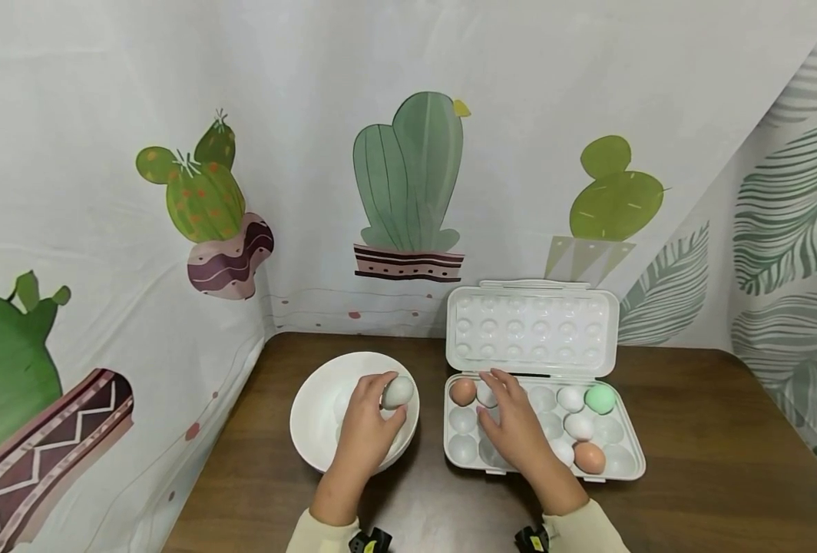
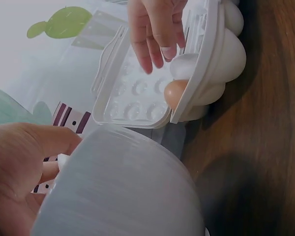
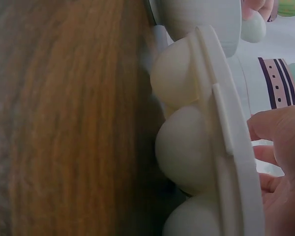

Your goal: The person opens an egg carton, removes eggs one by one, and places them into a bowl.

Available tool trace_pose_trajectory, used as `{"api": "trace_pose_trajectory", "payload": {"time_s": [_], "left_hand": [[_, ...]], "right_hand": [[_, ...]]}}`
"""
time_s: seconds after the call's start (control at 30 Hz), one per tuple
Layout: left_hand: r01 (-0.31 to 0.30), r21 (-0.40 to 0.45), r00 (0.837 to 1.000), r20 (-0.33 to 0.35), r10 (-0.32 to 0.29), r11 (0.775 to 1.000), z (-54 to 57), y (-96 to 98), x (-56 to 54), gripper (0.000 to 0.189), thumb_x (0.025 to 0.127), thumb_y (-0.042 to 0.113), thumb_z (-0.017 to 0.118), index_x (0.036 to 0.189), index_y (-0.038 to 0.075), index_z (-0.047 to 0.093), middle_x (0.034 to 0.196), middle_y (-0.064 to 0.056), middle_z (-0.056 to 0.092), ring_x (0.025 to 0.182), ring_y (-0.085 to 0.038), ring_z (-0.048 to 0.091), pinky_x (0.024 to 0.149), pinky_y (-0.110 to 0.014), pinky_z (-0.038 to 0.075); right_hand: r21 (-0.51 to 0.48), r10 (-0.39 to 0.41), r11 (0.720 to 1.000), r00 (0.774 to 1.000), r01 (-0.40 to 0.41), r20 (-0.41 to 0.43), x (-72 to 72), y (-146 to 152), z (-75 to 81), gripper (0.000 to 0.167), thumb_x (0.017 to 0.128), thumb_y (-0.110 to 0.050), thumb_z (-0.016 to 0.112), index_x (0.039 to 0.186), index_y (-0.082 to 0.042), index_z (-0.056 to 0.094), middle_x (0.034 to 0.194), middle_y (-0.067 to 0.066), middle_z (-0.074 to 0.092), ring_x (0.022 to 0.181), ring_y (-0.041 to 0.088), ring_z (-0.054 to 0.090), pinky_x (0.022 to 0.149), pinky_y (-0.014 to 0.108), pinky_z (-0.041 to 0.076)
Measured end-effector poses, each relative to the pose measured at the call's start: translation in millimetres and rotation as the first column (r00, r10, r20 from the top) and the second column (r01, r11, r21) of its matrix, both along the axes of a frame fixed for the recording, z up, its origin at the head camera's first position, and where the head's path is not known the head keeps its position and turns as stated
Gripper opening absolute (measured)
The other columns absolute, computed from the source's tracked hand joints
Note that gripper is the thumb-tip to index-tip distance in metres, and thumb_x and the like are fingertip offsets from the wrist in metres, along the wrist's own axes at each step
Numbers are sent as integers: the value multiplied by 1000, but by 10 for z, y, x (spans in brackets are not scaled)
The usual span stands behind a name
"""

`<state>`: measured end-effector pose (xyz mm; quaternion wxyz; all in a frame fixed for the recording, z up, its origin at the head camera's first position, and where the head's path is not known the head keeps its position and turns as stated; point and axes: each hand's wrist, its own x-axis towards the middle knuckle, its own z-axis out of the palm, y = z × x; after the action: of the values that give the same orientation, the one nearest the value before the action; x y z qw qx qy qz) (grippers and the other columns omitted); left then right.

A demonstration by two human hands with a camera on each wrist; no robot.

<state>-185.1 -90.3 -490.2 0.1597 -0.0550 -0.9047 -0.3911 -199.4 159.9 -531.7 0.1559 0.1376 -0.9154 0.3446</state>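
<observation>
The left hand (image 1: 368,426) pinches a smooth pale grey-green egg (image 1: 398,392) between thumb and fingers, holding it just above rim level. Right beneath that hand is a round, deep white bowl (image 1: 305,415); what lies inside is too faint to tell. The grip looks best kept light and spread wide on the shell, with the egg clear of the rim and lowered almost to contact before any release.

To the right of the left hand, the right hand (image 1: 515,426) hangs over a white plastic egg carton (image 1: 453,463), fingers and thumb apart. Its tips are close about a white egg (image 1: 487,395); whether they touch cannot be told. Closing evenly on both sides and lifting straight up should spare the brown egg (image 1: 462,391) just left of the fingertips.

Right of this hand sit more white eggs (image 1: 579,426), a mint-green egg (image 1: 600,399) and another brown egg (image 1: 590,458). Beyond the fingertips stands the carton's dimpled lid (image 1: 533,330), open; under everything is the brown wooden surface (image 1: 699,430).
</observation>
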Motion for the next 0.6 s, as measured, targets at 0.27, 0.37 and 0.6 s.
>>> {"api": "trace_pose_trajectory", "payload": {"time_s": [0.27,0.37,0.6], "left_hand": [[-23,-34,999,30,24,999,-74,-30,-36,48,80,10,79,126,9,66,116,-11,61,104,-26,64,90,-44,52],[-21,-46,999,47,23,999,-85,-38,-37,47,80,11,79,126,9,66,116,-12,62,106,-28,64,91,-45,52],[-31,-83,997,72,37,996,-87,-42,-39,47,80,12,79,125,6,67,116,-14,64,107,-33,60,89,-47,51]], "right_hand": [[40,24,999,1000,-25,17,-21,5,-82,61,88,-13,72,145,-3,52,150,26,46,135,45,49,106,57,46],[47,40,998,999,-40,14,-30,5,-102,62,88,-14,72,145,-2,52,151,27,44,135,46,49,107,58,45],[55,57,997,998,-59,25,-33,10,-130,63,89,-16,72,146,-2,50,152,28,42,138,47,47,108,58,45]]}}
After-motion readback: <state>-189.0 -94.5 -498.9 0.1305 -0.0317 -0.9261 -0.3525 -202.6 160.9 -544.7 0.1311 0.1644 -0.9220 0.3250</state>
